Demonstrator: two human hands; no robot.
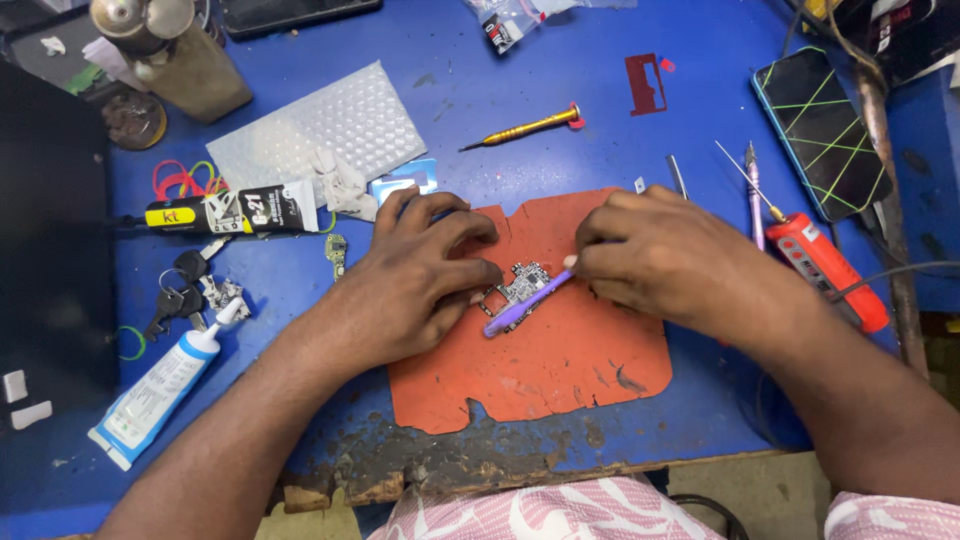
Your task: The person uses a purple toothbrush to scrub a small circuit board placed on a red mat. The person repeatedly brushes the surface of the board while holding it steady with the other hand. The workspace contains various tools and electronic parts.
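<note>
Head view: a small circuit board lies near the upper middle of an orange work mat on the blue table. The left hand rests on the mat's left part, its fingers curled narrow and pressing down on the board's left edge. The right hand comes in from the mat's upper right, fingers pinched around a thin purple tool that slopes across the board, with its lower end out over the mat.

The board is held only by fingertip pressure at one edge, so a hard push with the tool could make it pivot or skid across the mat. The tool could also slip off and scrape the small parts on the board's face, which is my guess from its shallow angle.

Left of the mat lie a black glue tube and a white tube. Just right of the mat sits a red-handled tool, close to the right wrist, where a sweep of the arm might knock it. A yellow screwdriver lies above the mat, well apart.
</note>
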